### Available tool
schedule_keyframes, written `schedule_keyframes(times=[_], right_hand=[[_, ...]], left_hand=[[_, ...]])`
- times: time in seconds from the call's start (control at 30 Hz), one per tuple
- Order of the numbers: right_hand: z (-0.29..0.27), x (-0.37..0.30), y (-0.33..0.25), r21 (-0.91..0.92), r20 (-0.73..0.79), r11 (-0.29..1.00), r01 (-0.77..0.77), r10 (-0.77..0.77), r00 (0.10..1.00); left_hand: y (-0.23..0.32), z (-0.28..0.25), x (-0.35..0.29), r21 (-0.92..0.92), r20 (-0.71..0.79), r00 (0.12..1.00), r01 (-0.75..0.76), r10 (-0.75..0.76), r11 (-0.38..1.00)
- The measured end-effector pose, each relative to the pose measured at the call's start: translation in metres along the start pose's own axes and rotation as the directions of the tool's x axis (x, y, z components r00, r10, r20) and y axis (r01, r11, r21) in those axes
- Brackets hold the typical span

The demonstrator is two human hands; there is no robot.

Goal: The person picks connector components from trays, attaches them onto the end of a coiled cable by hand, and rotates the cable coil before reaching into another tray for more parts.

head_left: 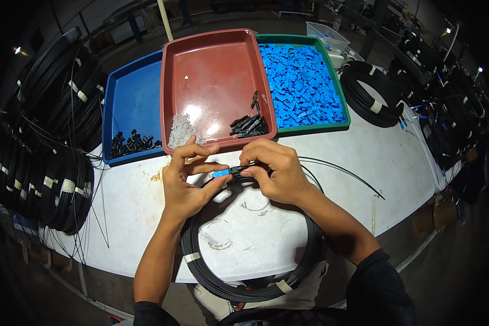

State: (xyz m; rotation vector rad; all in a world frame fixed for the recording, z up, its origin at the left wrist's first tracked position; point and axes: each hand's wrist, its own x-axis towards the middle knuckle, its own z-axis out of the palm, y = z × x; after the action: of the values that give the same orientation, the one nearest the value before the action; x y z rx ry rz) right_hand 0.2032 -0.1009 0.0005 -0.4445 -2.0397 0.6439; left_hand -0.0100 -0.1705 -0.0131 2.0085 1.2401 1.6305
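Between my hands, above the near part of the table, is a small blue plastic connector (220,174) joined in line with a black connector body (235,170). My left hand (186,182) pinches the blue end between thumb and fingers. With thumb and bent fingers, my right hand (280,173) grips the black body. A coil of black cable (217,280), bound with pale tape, lies under my hands and hangs over the table's front edge. One loose cable end (358,180) curves out to the right across the white tabletop. My fingers partly hide where cable and connector meet.
Beyond my hands stand a blue tray (133,103) with black parts, a red tray (212,60) with clear and black pieces, and a green tray (339,108) full of blue connectors. Taped cable coils (372,92) sit at right; more coils (65,201) are stacked at left.
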Motion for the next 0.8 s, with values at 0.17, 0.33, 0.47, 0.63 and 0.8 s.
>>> schedule_keyframes(times=[0.17, 0.33, 0.47, 0.63, 0.8], right_hand=[[0.0006, 0.0022, 0.0036, -0.006, -0.032, 1.000, 0.026, -0.026, 0.999], [-0.0022, 0.0033, 0.0052, -0.003, -0.032, 1.000, 0.017, -0.017, 0.999], [0.0009, 0.0008, 0.0023, 0.021, -0.013, 1.000, 0.004, -0.004, 1.000], [-0.0020, 0.0037, 0.0033, 0.004, -0.032, 0.999, 0.038, -0.038, 0.999], [-0.0057, 0.0048, 0.0037, -0.012, 0.101, 0.992, -0.129, 0.129, 0.986]], left_hand=[[0.0011, -0.0032, 0.0035, 0.029, -0.015, 1.000, -0.001, 0.001, 1.000], [0.0024, -0.0001, 0.0032, 0.034, -0.024, 0.999, -0.021, 0.022, 0.999], [0.0005, 0.0005, 0.0024, 0.023, -0.009, 1.000, -0.019, 0.019, 1.000], [0.0026, -0.0008, 0.0040, 0.001, -0.045, 0.999, -0.022, 0.022, 1.000], [0.0028, -0.0067, 0.0035, 0.013, -0.037, 0.996, 0.076, -0.076, 0.997]])
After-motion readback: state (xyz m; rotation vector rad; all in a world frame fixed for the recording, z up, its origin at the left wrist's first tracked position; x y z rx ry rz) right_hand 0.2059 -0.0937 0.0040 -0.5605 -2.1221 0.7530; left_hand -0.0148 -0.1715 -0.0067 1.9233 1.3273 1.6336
